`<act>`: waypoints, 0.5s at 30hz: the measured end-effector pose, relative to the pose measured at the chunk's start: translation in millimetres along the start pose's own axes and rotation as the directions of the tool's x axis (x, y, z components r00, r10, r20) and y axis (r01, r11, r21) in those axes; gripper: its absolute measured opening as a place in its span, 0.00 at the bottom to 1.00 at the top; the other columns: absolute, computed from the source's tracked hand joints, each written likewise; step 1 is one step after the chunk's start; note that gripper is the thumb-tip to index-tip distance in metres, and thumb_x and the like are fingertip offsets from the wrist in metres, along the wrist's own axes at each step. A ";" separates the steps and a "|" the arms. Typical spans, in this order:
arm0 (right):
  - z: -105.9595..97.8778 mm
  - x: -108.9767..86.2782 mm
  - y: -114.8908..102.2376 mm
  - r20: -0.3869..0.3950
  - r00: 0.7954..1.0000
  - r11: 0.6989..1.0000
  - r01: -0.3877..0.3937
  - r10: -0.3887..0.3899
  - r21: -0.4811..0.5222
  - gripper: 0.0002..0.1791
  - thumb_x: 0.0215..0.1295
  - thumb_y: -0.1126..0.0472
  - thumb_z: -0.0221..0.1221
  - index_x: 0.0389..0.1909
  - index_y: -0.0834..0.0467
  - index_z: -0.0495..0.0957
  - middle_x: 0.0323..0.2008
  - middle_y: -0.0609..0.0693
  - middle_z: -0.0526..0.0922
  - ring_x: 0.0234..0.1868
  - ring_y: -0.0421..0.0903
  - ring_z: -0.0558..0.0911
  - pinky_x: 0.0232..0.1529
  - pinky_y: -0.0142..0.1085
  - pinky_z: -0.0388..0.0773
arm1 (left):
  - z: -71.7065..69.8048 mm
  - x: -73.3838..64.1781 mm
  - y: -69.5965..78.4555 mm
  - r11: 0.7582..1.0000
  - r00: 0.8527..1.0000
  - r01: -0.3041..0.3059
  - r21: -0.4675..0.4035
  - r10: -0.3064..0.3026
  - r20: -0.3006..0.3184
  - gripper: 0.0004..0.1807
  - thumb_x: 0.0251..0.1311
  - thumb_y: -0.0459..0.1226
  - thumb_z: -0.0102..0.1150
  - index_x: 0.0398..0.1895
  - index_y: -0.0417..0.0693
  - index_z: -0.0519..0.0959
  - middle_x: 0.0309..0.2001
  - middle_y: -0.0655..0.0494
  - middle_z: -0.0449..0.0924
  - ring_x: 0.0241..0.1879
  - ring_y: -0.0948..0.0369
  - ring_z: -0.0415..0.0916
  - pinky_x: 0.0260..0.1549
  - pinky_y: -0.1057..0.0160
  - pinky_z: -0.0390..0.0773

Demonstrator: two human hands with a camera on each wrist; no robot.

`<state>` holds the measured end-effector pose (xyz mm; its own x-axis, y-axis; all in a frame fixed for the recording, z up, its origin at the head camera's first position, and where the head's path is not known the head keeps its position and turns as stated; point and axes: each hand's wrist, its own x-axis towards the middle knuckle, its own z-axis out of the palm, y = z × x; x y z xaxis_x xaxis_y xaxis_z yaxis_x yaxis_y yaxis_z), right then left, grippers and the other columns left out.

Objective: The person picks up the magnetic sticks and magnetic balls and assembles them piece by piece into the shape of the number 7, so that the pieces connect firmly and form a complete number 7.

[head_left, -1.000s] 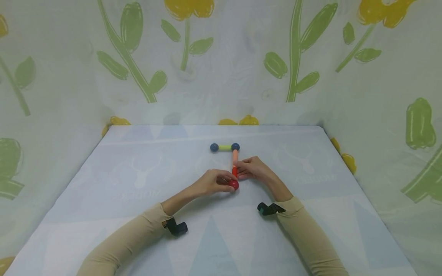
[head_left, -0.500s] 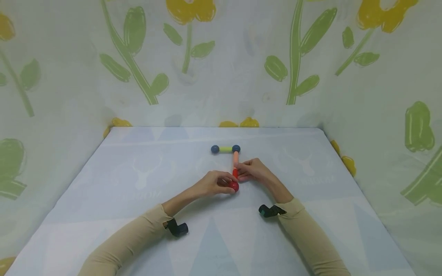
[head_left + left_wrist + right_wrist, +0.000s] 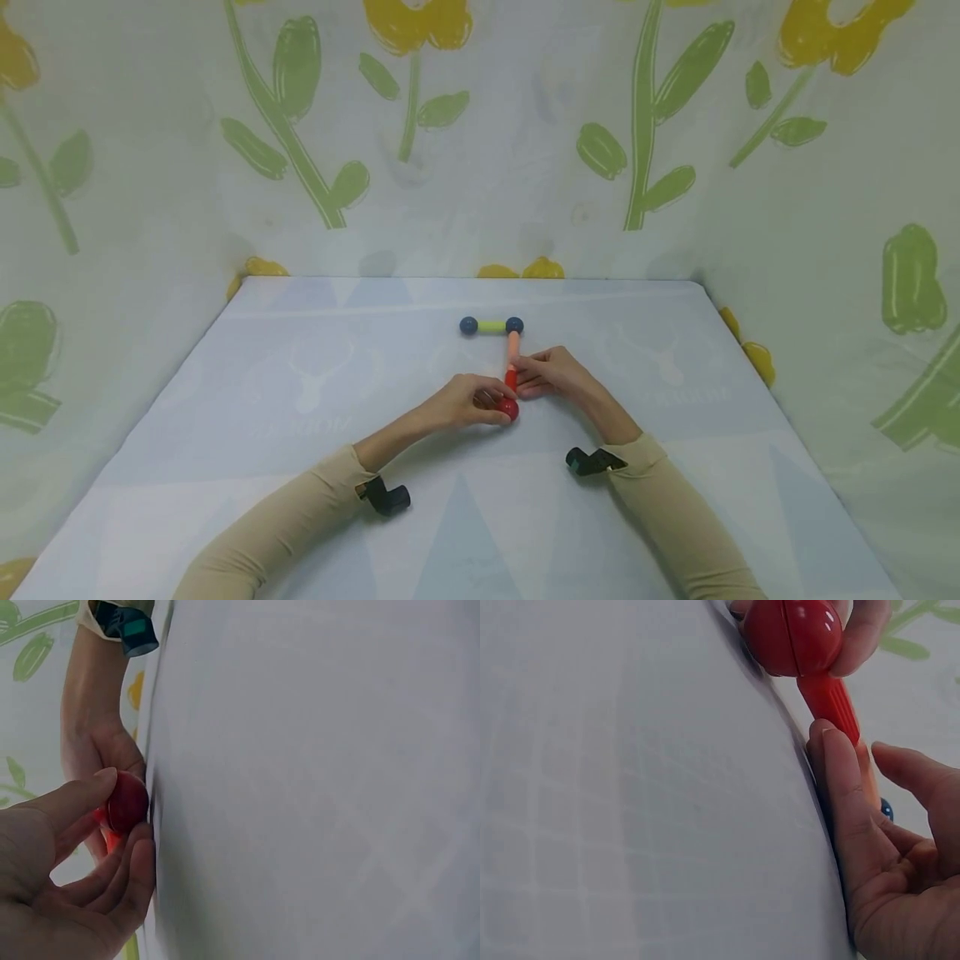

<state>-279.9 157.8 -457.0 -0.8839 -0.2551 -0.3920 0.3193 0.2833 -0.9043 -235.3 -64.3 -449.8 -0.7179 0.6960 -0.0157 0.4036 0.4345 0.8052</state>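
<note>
A chain of toy building sticks and balls lies on the table. My left hand pinches the red ball at its near end between thumb and fingers. From that ball a red stick runs away from me, in line with an orange stick. My right hand pinches the red stick where it meets the orange one, fingers on one side and thumb on the other. Farther off, the orange stick reaches a blue ball. A yellow-green stick links it to another blue ball.
The table has a pale printed cover. Behind it and at both sides hang white cloths with green leaves and yellow flowers. A dark wrist camera sits at the left sleeve, and another dark camera at the right.
The whole scene shifts slightly downward in the head view. Both hands keep their hold on the red ball and red stick, and the chain keeps its shape.
</note>
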 end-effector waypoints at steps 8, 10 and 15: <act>-5.8 -3.3 2.1 0.003 1.000 1.000 -0.003 0.003 0.001 0.27 0.67 0.48 0.61 0.54 0.67 0.78 0.34 0.55 0.89 0.31 0.45 0.89 0.37 0.34 0.85 | -1.5 -2.1 2.7 1.000 1.000 0.018 -0.001 -0.018 0.012 0.18 0.61 0.42 0.65 0.55 0.52 0.80 0.47 0.55 0.85 0.45 0.62 0.82 0.49 0.63 0.82; -7.2 -5.5 1.9 0.005 1.000 1.000 -0.001 0.001 -0.013 0.27 0.67 0.48 0.61 0.54 0.66 0.79 0.35 0.55 0.88 0.32 0.45 0.89 0.37 0.34 0.85 | -2.7 -3.7 3.7 1.000 1.000 0.026 -0.008 -0.026 0.015 0.18 0.62 0.44 0.65 0.55 0.53 0.80 0.48 0.55 0.85 0.45 0.61 0.83 0.49 0.62 0.82; -12.2 -10.3 0.9 0.005 1.000 0.997 0.013 -0.012 -0.082 0.24 0.68 0.48 0.60 0.51 0.64 0.80 0.34 0.55 0.88 0.31 0.45 0.88 0.37 0.34 0.85 | -10.1 -10.2 3.1 0.998 0.998 0.061 -0.015 -0.061 0.005 0.18 0.64 0.47 0.62 0.56 0.57 0.80 0.48 0.58 0.84 0.45 0.62 0.82 0.48 0.63 0.82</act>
<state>-274.7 171.9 -451.8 -0.8863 -0.2628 -0.3814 0.2787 0.3552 -0.8923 -232.4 -75.8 -441.2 -0.7387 0.6706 -0.0677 0.3501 0.4676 0.8116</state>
